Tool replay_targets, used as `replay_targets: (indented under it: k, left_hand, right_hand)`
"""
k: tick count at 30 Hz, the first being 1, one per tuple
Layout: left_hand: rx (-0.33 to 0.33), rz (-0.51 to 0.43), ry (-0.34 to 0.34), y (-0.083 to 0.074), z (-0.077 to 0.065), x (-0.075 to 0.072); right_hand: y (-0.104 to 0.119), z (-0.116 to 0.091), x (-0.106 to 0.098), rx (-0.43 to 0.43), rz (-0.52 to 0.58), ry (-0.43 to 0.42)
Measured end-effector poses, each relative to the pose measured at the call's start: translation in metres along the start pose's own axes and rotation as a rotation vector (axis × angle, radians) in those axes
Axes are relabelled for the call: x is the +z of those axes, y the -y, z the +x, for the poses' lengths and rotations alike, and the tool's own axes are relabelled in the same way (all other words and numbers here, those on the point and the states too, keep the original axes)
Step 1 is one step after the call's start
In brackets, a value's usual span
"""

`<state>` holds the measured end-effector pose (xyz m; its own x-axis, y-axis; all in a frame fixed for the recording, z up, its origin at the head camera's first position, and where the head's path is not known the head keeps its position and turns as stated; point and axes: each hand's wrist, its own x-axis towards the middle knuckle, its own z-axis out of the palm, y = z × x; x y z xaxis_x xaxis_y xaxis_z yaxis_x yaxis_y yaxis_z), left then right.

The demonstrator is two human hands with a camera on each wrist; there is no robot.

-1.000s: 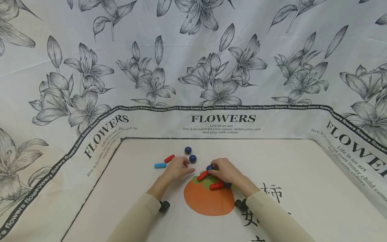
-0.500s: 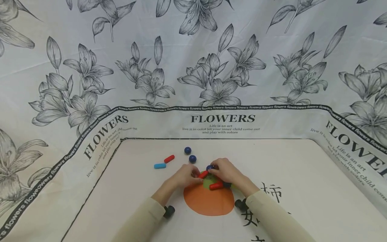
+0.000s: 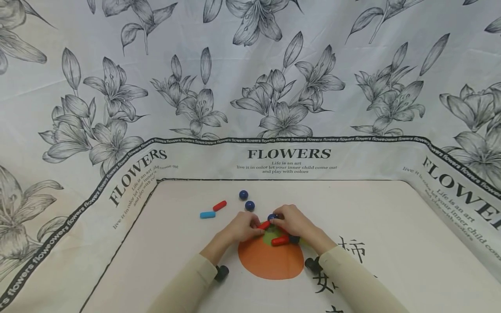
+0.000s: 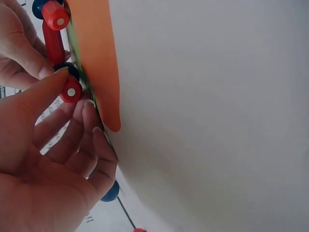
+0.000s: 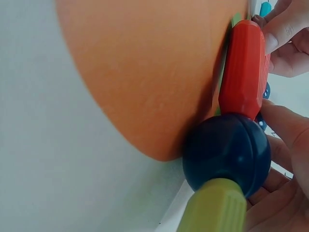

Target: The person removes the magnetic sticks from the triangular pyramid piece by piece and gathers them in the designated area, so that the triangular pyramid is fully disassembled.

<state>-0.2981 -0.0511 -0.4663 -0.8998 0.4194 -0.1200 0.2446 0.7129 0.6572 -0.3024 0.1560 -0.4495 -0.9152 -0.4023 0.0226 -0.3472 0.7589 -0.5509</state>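
Over the top of a printed orange persimmon, my left hand (image 3: 242, 226) pinches a red magnetic rod (image 3: 264, 225) between thumb and fingers. In the left wrist view that rod's end (image 4: 71, 92) shows a pale round dot, with a blue ball right behind it. My right hand (image 3: 291, 219) grips this blue ball (image 3: 272, 217) at the rod's far end. Below, a second red rod (image 3: 279, 240) joins another blue ball (image 5: 227, 152). From that ball a yellow-green rod (image 5: 212, 208) sticks out in the right wrist view; my right forearm largely hides it in the head view.
Left of the hands lie a loose red rod (image 3: 219, 205) and a light blue rod (image 3: 207, 214). Two blue balls (image 3: 243, 194) sit beyond my left hand. The cream table cover (image 3: 383, 208) bears printed characters at right; a flower-print cloth (image 3: 195, 108) rises behind.
My left hand has moved from beside the loose blue balls, rightward and nearer, and taken hold of the red rod. My right hand stays on its blue ball.
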Motion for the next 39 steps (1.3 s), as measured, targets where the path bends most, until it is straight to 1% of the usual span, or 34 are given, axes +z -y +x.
replay_targets:
  k: [7, 12, 16, 21, 26, 29, 33, 39]
  left_hand:
    - [0.035, -0.001, 0.003, 0.002, 0.0, -0.002]
    - [0.073, 0.02, 0.018, 0.004, 0.0, -0.003]
    - [0.066, 0.015, 0.008, 0.005, -0.002, -0.002]
    - [0.031, 0.0, -0.023, 0.007, -0.01, -0.006]
    - [-0.013, -0.001, -0.07, 0.013, -0.023, -0.017]
    - [-0.03, 0.004, -0.109, 0.022, -0.029, -0.026]
    - [-0.067, 0.005, -0.163, 0.036, -0.037, -0.036]
    - [-0.157, 0.036, -0.234, 0.054, -0.048, -0.049]
  right_hand:
    - [0.0, 0.001, -0.001, -0.007, -0.003, 0.008]
    - [0.0, 0.002, 0.0, 0.014, 0.007, 0.014]
    - [-0.001, 0.003, 0.0, 0.023, 0.012, 0.013]
    - [-0.001, 0.003, 0.0, 0.027, 0.013, 0.011]
    - [-0.002, 0.001, 0.0, 0.015, -0.002, 0.007]
    - [-0.001, 0.001, -0.002, -0.003, -0.009, 0.002]
    - [0.001, 0.0, -0.003, 0.001, -0.002, 0.013]
    - [0.002, 0.0, -0.002, 0.028, 0.004, 0.027]
